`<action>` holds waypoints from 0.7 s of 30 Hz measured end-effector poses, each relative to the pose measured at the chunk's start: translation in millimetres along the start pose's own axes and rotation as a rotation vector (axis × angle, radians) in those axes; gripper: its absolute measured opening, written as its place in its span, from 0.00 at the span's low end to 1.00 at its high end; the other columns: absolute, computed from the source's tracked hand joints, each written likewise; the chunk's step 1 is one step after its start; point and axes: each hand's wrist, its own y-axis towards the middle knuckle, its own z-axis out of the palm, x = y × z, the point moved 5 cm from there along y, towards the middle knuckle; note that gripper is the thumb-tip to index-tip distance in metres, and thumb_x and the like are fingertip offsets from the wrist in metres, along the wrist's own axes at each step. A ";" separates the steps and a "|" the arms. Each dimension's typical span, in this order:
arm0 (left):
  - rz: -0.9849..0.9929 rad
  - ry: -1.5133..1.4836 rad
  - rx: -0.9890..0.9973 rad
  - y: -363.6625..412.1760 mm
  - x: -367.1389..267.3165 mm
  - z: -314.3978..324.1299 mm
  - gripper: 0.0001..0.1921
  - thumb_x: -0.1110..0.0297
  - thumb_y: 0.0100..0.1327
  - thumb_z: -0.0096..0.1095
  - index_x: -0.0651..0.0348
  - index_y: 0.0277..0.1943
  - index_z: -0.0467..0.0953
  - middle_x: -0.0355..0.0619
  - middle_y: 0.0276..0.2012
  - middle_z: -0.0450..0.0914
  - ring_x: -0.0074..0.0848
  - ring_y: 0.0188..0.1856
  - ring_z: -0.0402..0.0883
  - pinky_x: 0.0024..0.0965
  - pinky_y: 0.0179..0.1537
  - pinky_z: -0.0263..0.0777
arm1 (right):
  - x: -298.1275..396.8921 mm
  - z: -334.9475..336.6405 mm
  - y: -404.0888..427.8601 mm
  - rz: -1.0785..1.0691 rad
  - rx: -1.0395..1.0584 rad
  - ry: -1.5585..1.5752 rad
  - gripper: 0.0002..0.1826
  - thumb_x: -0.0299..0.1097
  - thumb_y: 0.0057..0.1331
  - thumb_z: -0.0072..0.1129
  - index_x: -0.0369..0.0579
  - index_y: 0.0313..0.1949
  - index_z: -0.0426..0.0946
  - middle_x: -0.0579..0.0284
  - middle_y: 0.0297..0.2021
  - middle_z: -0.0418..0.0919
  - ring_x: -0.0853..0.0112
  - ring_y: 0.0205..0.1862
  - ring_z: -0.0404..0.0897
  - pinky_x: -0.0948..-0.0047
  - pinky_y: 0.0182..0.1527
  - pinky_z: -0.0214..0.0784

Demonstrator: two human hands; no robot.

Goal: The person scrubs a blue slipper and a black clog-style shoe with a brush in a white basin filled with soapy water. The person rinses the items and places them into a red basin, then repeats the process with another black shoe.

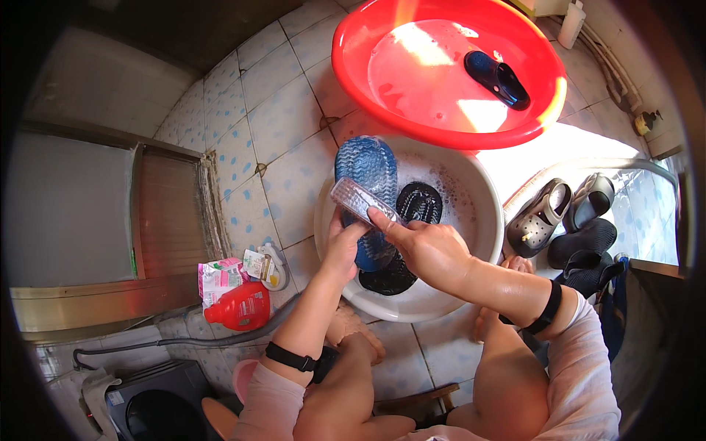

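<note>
My left hand (343, 242) grips a blue clog (367, 160) by its side, with the ridged sole turned up and some white suds on it. A clear-backed scrub brush (364, 203) lies across the sole, held in my right hand (427, 245) with the index finger stretched along its back. Below both hands stands a white basin (488, 220) of sudsy water. In it rests a black shoe (420, 203), sole up; a second dark sole (389, 278) shows under the blue clog, partly hidden.
Behind is a red basin (353, 71) of water with a dark blue clog (496, 80) in it. Several shoes (540, 218) stand at the right. On the left floor are a red detergent bottle (242, 306), a pink-and-white bag (218, 278), a white bottle (274, 267) and a grey hose (220, 342).
</note>
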 end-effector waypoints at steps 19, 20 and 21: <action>-0.265 1.555 -0.167 74.0 97.2 -69.4 0.40 0.66 0.64 0.60 0.56 0.75 0.47 0.66 0.58 0.75 0.55 0.60 0.76 0.49 0.63 0.68 | -109.5 52.9 16.4 0.382 0.359 -0.130 0.32 0.27 0.68 0.41 0.57 0.73 0.59 0.47 0.50 0.82 0.53 0.51 0.82 0.57 0.53 0.74; -0.250 1.590 -0.095 75.4 99.0 -63.6 0.40 0.67 0.63 0.59 0.55 0.75 0.47 0.66 0.58 0.76 0.55 0.60 0.76 0.50 0.63 0.67 | -108.0 51.2 13.9 0.372 0.364 -0.132 0.32 0.27 0.68 0.41 0.57 0.73 0.60 0.47 0.49 0.82 0.53 0.51 0.82 0.57 0.53 0.74; -0.220 1.632 -0.038 74.7 96.4 -57.2 0.40 0.68 0.63 0.59 0.54 0.76 0.47 0.65 0.58 0.76 0.54 0.60 0.76 0.50 0.63 0.67 | -105.7 47.4 11.0 0.345 0.344 -0.123 0.32 0.27 0.68 0.41 0.56 0.72 0.60 0.47 0.49 0.82 0.53 0.51 0.82 0.57 0.53 0.74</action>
